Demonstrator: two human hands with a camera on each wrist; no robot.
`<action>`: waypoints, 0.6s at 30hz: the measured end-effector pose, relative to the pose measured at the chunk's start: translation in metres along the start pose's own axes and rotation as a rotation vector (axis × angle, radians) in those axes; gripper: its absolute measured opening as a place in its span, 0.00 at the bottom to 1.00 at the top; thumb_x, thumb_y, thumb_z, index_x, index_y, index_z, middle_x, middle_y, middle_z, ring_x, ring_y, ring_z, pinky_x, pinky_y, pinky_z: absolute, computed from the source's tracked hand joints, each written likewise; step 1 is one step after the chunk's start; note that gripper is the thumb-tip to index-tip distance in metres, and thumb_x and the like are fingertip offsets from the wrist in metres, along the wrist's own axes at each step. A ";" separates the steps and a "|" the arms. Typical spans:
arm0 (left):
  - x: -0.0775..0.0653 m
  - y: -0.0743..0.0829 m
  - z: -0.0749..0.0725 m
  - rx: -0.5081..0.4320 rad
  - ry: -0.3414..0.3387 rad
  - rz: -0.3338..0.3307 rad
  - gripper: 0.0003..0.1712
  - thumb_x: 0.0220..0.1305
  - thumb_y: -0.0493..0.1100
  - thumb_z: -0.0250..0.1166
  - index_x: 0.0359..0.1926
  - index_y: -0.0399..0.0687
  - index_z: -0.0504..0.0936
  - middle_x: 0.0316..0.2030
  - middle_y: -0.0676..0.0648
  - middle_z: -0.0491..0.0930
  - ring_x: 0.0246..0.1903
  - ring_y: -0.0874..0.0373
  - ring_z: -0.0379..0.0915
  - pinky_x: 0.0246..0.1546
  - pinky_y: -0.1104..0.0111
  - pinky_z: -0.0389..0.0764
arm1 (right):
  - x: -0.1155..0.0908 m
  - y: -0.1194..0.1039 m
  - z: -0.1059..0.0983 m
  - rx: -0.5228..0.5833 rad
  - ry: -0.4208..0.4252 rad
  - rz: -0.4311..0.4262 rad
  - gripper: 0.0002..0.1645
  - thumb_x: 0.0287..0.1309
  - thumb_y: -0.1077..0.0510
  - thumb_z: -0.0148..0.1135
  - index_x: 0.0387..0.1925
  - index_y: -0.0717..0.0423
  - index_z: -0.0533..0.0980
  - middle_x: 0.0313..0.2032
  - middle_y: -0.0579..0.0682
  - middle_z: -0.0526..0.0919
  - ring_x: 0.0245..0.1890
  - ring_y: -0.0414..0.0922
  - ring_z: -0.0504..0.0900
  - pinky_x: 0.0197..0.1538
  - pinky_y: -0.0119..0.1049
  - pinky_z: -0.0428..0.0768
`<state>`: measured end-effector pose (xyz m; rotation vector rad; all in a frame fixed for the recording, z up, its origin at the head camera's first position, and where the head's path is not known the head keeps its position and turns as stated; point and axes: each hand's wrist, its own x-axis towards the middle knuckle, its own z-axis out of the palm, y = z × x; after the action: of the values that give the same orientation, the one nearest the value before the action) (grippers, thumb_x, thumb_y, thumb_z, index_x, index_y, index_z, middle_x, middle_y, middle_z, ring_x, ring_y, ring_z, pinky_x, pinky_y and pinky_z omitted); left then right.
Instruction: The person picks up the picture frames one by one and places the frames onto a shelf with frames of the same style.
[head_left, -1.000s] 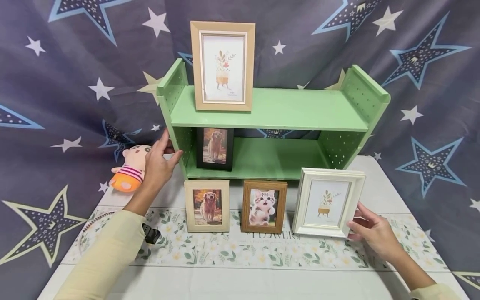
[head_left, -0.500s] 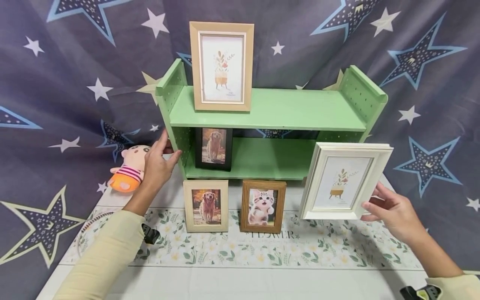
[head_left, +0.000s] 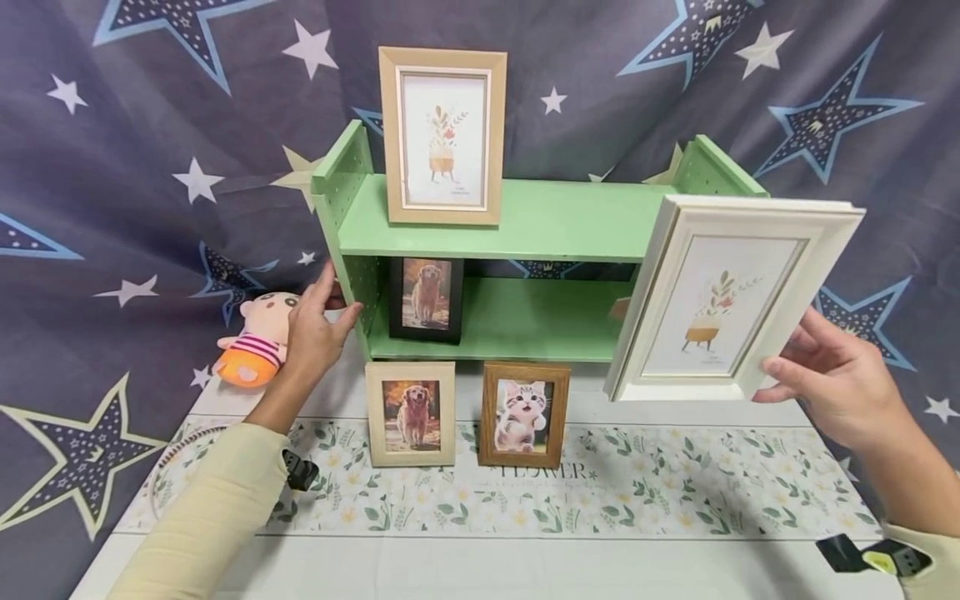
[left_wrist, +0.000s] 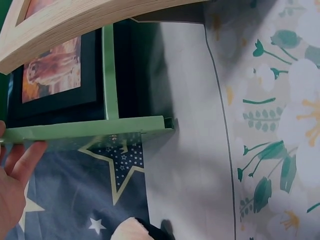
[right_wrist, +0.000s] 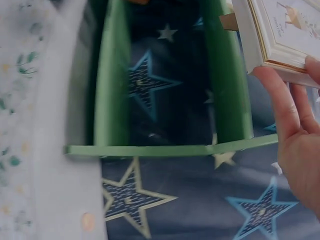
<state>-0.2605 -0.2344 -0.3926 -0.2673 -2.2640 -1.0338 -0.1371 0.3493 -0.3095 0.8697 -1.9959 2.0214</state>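
Observation:
My right hand (head_left: 847, 383) grips a white picture frame (head_left: 645, 325) by its lower right edge, raised off the table in front of the green shelf (head_left: 585, 218)'s right end. The frame holds a potted-plant print and tilts slightly. In the right wrist view, fingers support the white picture frame (right_wrist: 255, 47) from below, with the thumb over its edge. My left hand (head_left: 318, 329) rests against the shelf's left side panel, its fingers fairly straight; in the left wrist view its fingertips touch that green panel (left_wrist: 90, 131). Part of the left hand is cut off there.
A beige frame (head_left: 388, 137) stands on the top shelf, a black frame (head_left: 456, 300) on the lower one. A light wooden frame (head_left: 375, 417) and a brown frame (head_left: 491, 417) stand in front on the table (head_left: 450, 567). A plush doll (head_left: 251, 358) sits left.
My right hand has lifted the white picture frame off the table, moving it up and to the right, closer to the head camera. My left hand stays at the shelf's side.

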 end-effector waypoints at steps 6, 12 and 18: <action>-0.001 -0.001 0.001 -0.006 0.015 -0.004 0.46 0.62 0.33 0.72 0.78 0.48 0.62 0.49 0.32 0.81 0.45 0.37 0.83 0.57 0.49 0.80 | 0.030 -0.019 0.005 0.141 -0.028 -0.048 0.48 0.57 0.91 0.43 0.77 0.68 0.52 0.60 0.57 0.83 0.50 0.49 0.89 0.31 0.42 0.88; -0.001 -0.001 -0.001 -0.003 0.028 0.004 0.46 0.61 0.33 0.73 0.77 0.46 0.63 0.47 0.32 0.83 0.44 0.39 0.85 0.55 0.51 0.80 | 0.074 -0.035 0.013 0.144 0.067 -0.015 0.46 0.60 0.88 0.46 0.77 0.62 0.58 0.54 0.57 0.87 0.46 0.48 0.91 0.27 0.43 0.86; 0.000 0.000 0.002 0.001 0.021 -0.002 0.46 0.61 0.34 0.73 0.77 0.47 0.63 0.48 0.32 0.83 0.44 0.39 0.85 0.56 0.50 0.80 | 0.112 -0.037 0.019 0.097 0.172 0.096 0.44 0.61 0.81 0.56 0.75 0.52 0.65 0.47 0.53 0.89 0.41 0.46 0.92 0.28 0.45 0.87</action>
<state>-0.2612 -0.2332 -0.3940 -0.2528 -2.2469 -1.0319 -0.2047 0.3036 -0.2218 0.6039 -1.8950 2.1794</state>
